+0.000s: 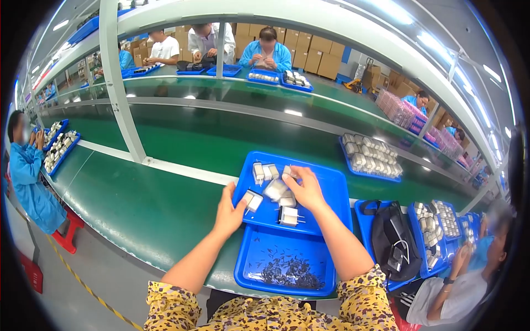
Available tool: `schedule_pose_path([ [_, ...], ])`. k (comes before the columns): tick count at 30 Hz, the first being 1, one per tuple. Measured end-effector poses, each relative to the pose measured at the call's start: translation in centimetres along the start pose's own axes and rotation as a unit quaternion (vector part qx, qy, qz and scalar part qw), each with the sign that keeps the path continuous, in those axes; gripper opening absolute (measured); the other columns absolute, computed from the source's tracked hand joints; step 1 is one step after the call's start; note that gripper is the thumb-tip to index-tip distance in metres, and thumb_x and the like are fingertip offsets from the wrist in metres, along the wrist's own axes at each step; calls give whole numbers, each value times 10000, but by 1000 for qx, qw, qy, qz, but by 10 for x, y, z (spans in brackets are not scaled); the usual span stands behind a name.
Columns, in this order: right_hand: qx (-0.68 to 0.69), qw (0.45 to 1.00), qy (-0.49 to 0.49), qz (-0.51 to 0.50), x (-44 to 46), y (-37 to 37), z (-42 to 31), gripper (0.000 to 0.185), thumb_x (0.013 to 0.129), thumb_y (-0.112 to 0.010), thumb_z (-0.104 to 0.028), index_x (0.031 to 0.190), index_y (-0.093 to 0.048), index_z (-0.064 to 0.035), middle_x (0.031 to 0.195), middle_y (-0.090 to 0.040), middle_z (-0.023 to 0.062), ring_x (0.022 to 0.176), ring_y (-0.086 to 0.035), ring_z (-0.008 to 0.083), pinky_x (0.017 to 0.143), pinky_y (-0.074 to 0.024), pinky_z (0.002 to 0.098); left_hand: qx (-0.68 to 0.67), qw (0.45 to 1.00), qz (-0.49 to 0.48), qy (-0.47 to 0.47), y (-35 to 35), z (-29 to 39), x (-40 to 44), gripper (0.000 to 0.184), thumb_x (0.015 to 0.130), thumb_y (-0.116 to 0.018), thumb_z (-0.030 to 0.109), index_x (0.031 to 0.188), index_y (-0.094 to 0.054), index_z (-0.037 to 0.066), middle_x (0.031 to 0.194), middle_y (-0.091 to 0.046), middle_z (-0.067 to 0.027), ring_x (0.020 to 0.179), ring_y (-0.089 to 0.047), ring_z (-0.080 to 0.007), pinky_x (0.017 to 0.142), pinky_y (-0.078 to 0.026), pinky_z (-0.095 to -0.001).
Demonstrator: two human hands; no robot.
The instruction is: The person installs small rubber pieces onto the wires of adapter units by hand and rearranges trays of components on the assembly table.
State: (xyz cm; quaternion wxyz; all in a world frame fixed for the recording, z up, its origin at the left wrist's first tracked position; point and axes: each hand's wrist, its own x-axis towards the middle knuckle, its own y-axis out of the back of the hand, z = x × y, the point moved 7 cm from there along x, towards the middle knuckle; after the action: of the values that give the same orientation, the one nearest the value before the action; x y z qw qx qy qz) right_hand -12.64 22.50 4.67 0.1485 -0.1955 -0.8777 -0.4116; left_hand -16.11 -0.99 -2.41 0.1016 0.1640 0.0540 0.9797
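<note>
A blue tray (326,165) holds several white and grey power adapters with metal prongs. My left hand (227,214) is at its left rim, fingers outside and thumb inside, close to one power adapter (253,201). Over the tray, my right hand (305,189) has its fingertips closed round another power adapter (287,172). Blurred adapters (276,189) lie just left of that hand, and one with its prongs pointing right (289,216) sits below. A lower blue tray (243,265), partly under the first, contains many small black pieces (290,273).
A tray of adapters (371,156) stands on the green belt ahead. On the right are a black bag (395,240) and more adapter trays (428,234), near a seated person (458,287). A white post (122,94) rises front left. Co-workers sit left (33,176) and opposite (266,52).
</note>
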Motion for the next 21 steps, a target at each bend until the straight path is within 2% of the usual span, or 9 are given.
schedule_pose_path([
  [1, -37, 999, -9, 17, -1, 5, -9, 603, 886, -636, -408, 1307, -545, 13, 1374, -491, 234, 1275, -438, 386, 1067, -349, 451, 8, 1000, -21, -12, -3, 3, -4, 594, 916, -555, 70, 1449, -307, -15, 1419, -451, -257, 1329, -449, -366, 1106, -346, -408],
  [2, -37, 999, -7, 19, 2, -2, -1, 603, 886, -636, -408, 1307, -545, 13, 1374, -491, 234, 1275, -438, 386, 1067, -349, 451, -26, 999, -22, -18, -6, 6, -8, 571, 919, -545, 62, 1444, -331, -6, 1412, -458, -256, 1324, -455, -359, 1104, -350, -407],
  [4, 39, 977, -202, 46, 6, -29, 59, 659, 903, -607, -423, 1391, -474, -1, 1449, -417, 248, 1360, -353, 399, 1120, -299, 437, 30, 997, -46, -48, -9, 18, -14, 571, 917, -539, 54, 1447, -330, 0, 1409, -459, -254, 1322, -450, -374, 1105, -347, -414],
  [5, 84, 963, -254, -43, 12, -47, 82, 742, 911, -592, -446, 1472, -364, -17, 1482, -377, 244, 1402, -303, 388, 1153, -252, 421, 34, 997, -62, -44, -11, 14, -15, 587, 917, -536, 57, 1456, -310, 0, 1420, -444, -252, 1330, -434, -384, 1113, -334, -418],
  [8, 327, 905, -270, -1, 3, -57, 37, 812, 912, -626, -389, 1513, -239, -2, 1529, -311, 232, 1434, -260, 348, 1161, -222, 413, 35, 996, -61, -54, -11, 15, -17, 581, 933, -511, 35, 1475, -302, 40, 1428, -440, -250, 1328, -444, -348, 1107, -333, -398],
  [14, 335, 917, -202, -76, -16, -36, -18, 861, 880, -680, -367, 1510, -234, 15, 1551, -263, 244, 1446, -247, 355, 1157, -250, 389, 24, 995, -92, -40, -10, 18, -23, 551, 961, -496, 130, 1459, -295, 5, 1433, -415, -266, 1335, -424, -381, 1113, -325, -415],
  [18, 87, 995, 5, 41, -42, 37, -18, 453, 873, -687, -230, 1276, -592, -47, 1232, -616, 165, 1156, -586, 280, 962, -465, 355, -19, 995, -93, -29, -8, 12, -20, 551, 950, -512, 110, 1453, -306, 17, 1430, -411, -271, 1319, -434, -381, 1099, -338, -415],
  [20, 94, 991, 48, -86, -76, 63, -41, 283, 827, -708, -167, 1090, -665, -74, 1021, -655, 111, 904, -646, 223, 774, -516, 330, 39, 997, -44, -59, -2, 4, -16, 560, 934, -541, 107, 1440, -323, 5, 1447, -380, -265, 1320, -401, -394, 1114, -305, -442],
  [21, 60, 980, 69, -175, -96, 68, -51, 255, 815, -726, -145, 1048, -664, -64, 978, -655, 95, 832, -640, 203, 733, -515, 319, 203, 966, 38, -157, 5, 32, -22, 562, 916, -564, 108, 1421, -346, -6, 1450, -365, -255, 1309, -374, -406, 1125, -262, -477],
])
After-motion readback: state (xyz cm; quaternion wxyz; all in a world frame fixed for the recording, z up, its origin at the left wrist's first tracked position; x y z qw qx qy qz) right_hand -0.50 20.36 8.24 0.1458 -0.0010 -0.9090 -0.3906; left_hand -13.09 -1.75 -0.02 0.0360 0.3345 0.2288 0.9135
